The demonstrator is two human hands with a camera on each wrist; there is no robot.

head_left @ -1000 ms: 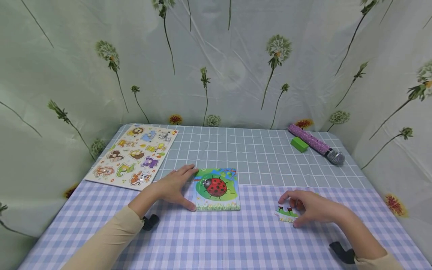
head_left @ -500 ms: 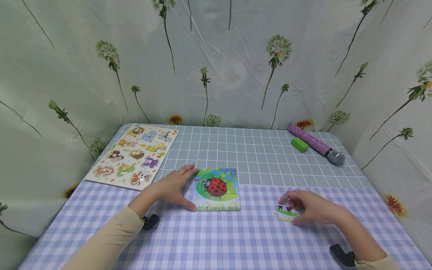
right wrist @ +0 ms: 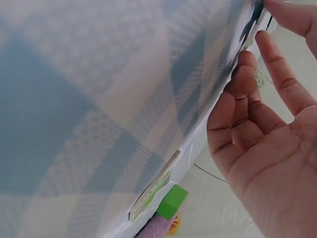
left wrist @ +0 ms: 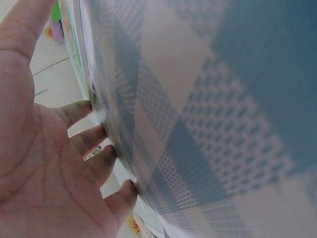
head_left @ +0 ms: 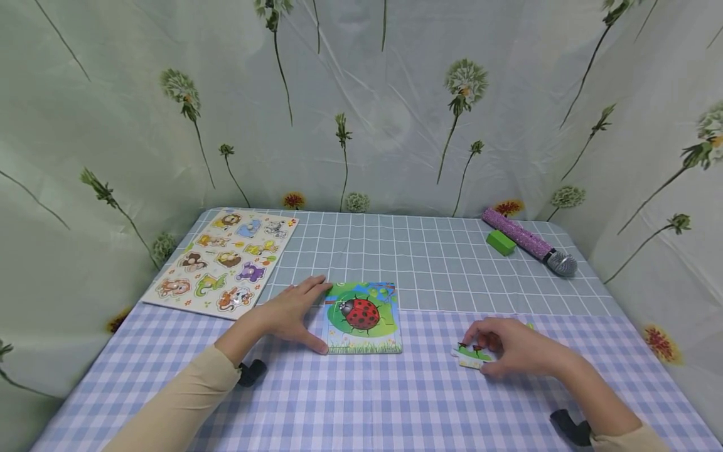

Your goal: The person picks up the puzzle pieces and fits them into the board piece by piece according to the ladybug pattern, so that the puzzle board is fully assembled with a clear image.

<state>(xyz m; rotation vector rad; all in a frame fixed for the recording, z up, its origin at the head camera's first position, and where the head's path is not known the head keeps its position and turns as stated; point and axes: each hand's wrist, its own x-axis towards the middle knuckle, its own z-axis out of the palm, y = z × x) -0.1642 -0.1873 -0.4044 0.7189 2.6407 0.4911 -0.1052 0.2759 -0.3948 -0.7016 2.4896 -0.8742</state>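
Note:
In the head view, a square ladybug picture puzzle [head_left: 361,317] lies flat on the checked cloth. My left hand [head_left: 294,314] rests at its left side, fingers spread, with thumb at the lower corner and index finger at the upper one. Further right, my right hand [head_left: 519,348] pinches a small jigsaw piece [head_left: 471,356] between thumb and index finger, low over the cloth. Green grass and dark shapes are printed on it, and the hand covers part of it. Its other fingers curl inward in the right wrist view. Behind this hand lies another flat piece [right wrist: 156,188], mostly hidden in the head view.
An animal peg puzzle board [head_left: 223,260] lies at the back left. At the back right are a green block [head_left: 501,242] and a glittery purple microphone [head_left: 528,242]. A flower-printed curtain [head_left: 390,113] encloses the back and sides of the table.
My right hand has shifted slightly left, and the jigsaw piece has moved left with it. The left hand and the ladybug puzzle have stayed in place.

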